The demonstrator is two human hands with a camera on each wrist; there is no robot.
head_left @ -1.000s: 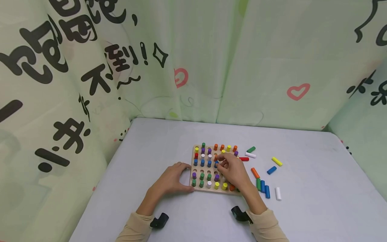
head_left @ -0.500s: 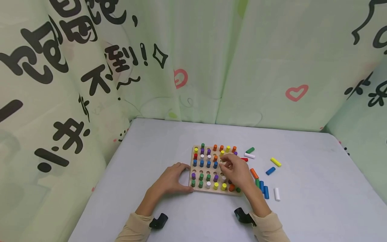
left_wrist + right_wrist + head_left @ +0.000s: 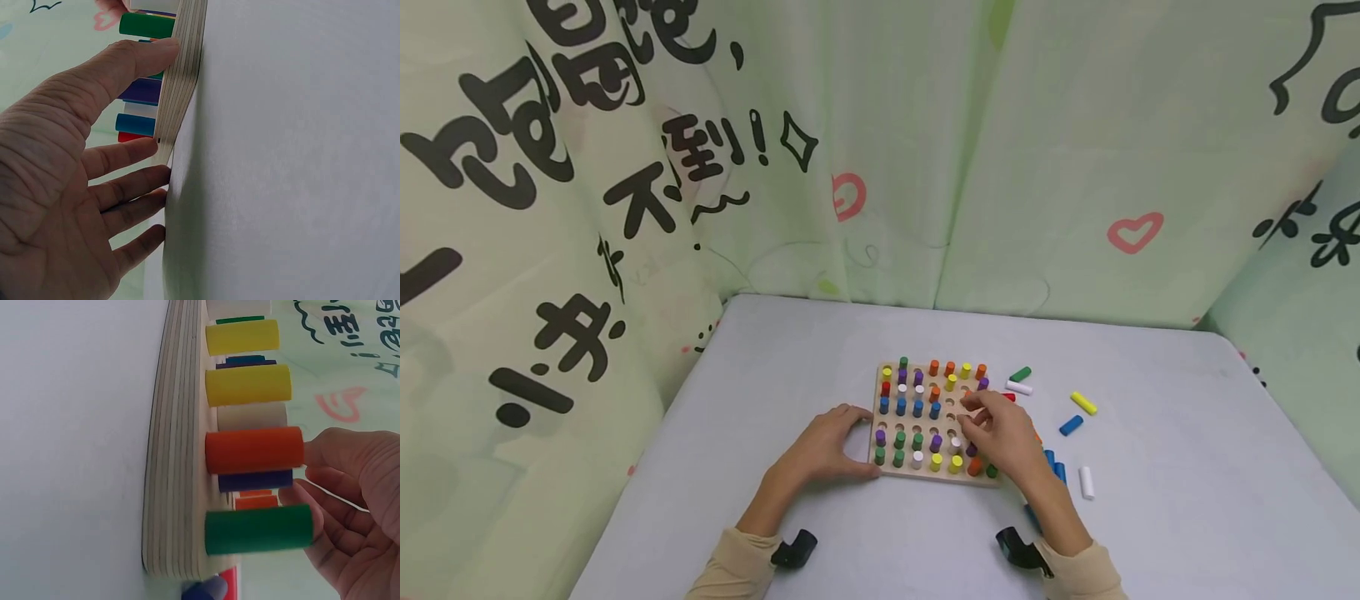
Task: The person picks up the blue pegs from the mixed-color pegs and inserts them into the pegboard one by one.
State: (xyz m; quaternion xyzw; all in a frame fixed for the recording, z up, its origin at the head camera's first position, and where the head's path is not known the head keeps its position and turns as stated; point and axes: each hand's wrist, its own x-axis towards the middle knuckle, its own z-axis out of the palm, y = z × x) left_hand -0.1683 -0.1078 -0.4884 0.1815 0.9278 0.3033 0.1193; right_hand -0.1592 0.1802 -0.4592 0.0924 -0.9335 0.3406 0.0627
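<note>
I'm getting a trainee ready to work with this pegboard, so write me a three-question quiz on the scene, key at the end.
1. Multiple choice: in the head view, which hand is at the left edge of the pegboard?
A) right hand
B) left hand
C) neither

2. True or false: the loose yellow peg lies to the right of the pegboard.

3. Fill in: in the board's front row, the next peg to the right of the white peg is colored ____.

Key: 1. B; 2. True; 3. yellow
</note>
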